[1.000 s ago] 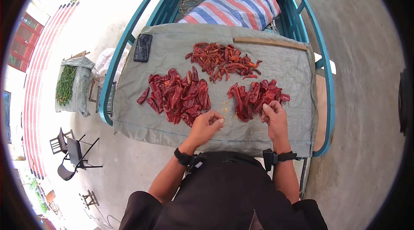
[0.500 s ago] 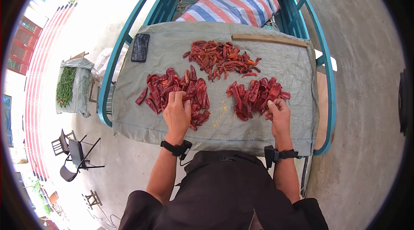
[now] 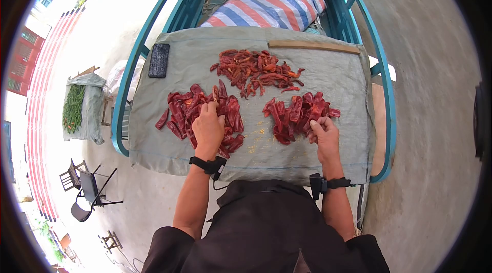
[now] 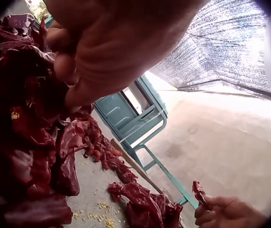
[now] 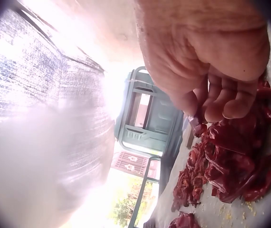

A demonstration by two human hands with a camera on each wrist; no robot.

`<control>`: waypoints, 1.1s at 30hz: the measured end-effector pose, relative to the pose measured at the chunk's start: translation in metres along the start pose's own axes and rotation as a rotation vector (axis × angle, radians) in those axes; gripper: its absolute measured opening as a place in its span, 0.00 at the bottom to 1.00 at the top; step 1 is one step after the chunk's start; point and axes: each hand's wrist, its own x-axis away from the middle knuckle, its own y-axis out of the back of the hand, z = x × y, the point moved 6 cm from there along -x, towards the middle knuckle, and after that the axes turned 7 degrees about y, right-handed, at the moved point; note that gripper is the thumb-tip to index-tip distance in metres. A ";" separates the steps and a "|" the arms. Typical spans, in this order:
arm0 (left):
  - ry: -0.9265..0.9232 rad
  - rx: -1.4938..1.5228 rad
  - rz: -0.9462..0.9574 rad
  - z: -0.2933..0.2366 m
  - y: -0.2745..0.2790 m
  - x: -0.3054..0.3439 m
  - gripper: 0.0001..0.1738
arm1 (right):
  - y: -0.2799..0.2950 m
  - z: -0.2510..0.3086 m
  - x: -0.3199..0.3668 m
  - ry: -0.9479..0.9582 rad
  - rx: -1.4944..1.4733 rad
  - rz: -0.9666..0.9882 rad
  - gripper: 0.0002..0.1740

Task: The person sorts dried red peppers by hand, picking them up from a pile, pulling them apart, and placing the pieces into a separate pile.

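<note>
The fingertips of the left hand (image 3: 208, 132) disappear among the red peppers (image 3: 180, 109) of the left pile, so whether they pinch one cannot be told; the left wrist view cuts that hand off at its top edge. The right hand (image 5: 197, 52), also cropped above in its own wrist view, hides most of its pepper piece (image 5: 197, 127). Whatever lies under the striped sheet (image 3: 266, 4) is covered. The black shirt (image 3: 271, 232) runs off the head view's bottom edge.
</note>
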 end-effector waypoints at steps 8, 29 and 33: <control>-0.003 0.282 -0.174 -0.024 0.052 0.005 0.16 | 0.019 0.004 -0.009 0.033 0.002 -0.088 0.07; 0.132 1.271 0.578 -0.104 -0.012 0.028 0.10 | 0.002 0.015 -0.009 0.058 0.140 -0.014 0.12; 0.144 1.292 0.640 -0.108 -0.018 0.032 0.14 | -0.006 0.018 0.001 0.035 0.153 0.038 0.12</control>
